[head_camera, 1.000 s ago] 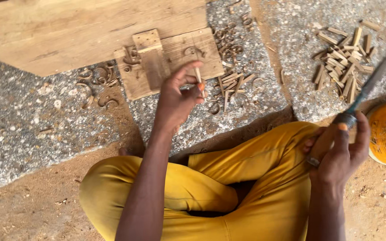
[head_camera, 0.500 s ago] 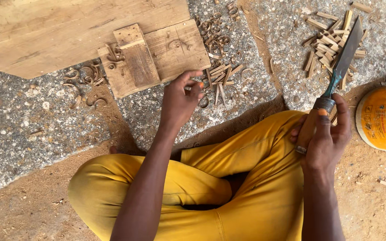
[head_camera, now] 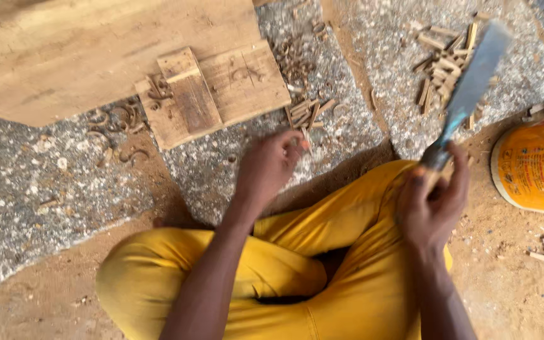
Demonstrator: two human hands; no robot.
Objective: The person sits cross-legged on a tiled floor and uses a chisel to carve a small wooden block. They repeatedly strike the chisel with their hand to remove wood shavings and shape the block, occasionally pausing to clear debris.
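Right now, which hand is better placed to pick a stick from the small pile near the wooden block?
Probably the left hand: empty-looking, its fingertips sit at the stick pile on the stone slab. The right hand is gripping the blade tool, raised away from that pile.

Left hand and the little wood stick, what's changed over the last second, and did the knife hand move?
The left hand held a small wood stick up over the small board; it has since drawn back toward the body and lowered over the loose wood sticks on the stone slab. Whether it still holds the stick is too blurred to tell. The right hand keeps gripping the blade, raised, tip pointing away.
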